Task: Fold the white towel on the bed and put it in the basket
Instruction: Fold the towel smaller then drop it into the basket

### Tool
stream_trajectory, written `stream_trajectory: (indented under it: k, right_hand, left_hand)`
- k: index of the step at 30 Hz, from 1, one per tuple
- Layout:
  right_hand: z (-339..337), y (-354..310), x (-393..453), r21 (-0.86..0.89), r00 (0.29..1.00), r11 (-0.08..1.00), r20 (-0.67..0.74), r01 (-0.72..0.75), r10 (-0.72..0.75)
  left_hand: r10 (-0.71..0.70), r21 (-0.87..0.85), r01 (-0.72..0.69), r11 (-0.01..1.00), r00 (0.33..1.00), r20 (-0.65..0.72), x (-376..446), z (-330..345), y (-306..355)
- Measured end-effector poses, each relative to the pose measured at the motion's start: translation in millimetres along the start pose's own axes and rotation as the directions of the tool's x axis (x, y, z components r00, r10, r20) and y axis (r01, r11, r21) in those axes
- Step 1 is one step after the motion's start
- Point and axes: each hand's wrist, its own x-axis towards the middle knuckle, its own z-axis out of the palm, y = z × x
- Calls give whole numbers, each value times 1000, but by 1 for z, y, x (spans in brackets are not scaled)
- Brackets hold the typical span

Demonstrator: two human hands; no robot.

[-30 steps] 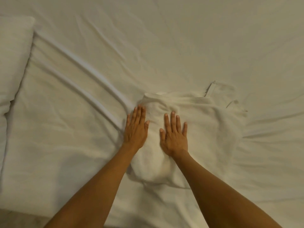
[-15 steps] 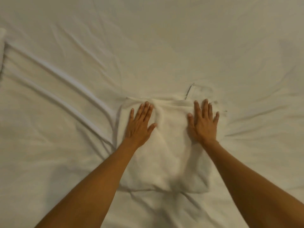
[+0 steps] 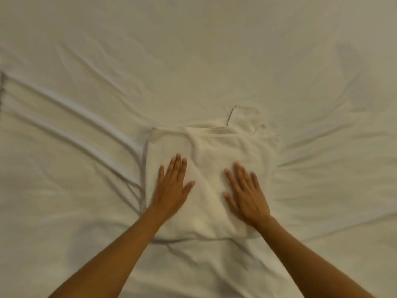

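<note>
Both hands lie flat on the towel (image 3: 214, 168), palms down and fingers straight. Left hand (image 3: 171, 190) rests on the towel's left half, its four fingers held close together and pointing away from the person, the thumb stuck out toward the middle of the towel. Right hand (image 3: 245, 194) rests on the towel's right half, fingers slightly fanned and angled a little toward the left, the thumb lying along the cloth on the inner side. Neither hand pinches or curls round any cloth; they only press on it. A soft diagonal crease in the towel runs between the two hands.

Bare forearms reach in from the near edge of the view, the left one crossing the towel's near left corner and the right one crossing its near right corner.

This white towel is folded into a rough rectangle and lies on the bed (image 3: 193, 50). Its far edge shows stacked layers that do not line up: one corner pokes out beyond the far right of the towel, with a thin hem visible along it.

Around the towel, the white bedsheet is wrinkled, with creases fanning out to the right of the towel and two long raised folds (image 3: 71, 123) running off to the towel's left and far side.
</note>
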Motion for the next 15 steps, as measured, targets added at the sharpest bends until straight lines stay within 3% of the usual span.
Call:
stream_trajectory:
  k: [3,7,11,15]
  right_hand:
    - [29,0,-62,-52,991,999,136,3,4]
    - [35,9,-88,-127,978,992,207,-1,28]
    - [31,4,-80,-143,981,990,192,-12,40]
    - [37,-3,-75,-167,993,986,111,-24,43]
  left_hand:
    - [100,30,-103,994,992,74,-69,29,-7]
    - [102,105,-112,988,990,102,-109,53,-15]
    - [33,209,-43,977,998,52,-103,58,-7]
    - [144,345,-120,931,989,-45,-99,74,6]
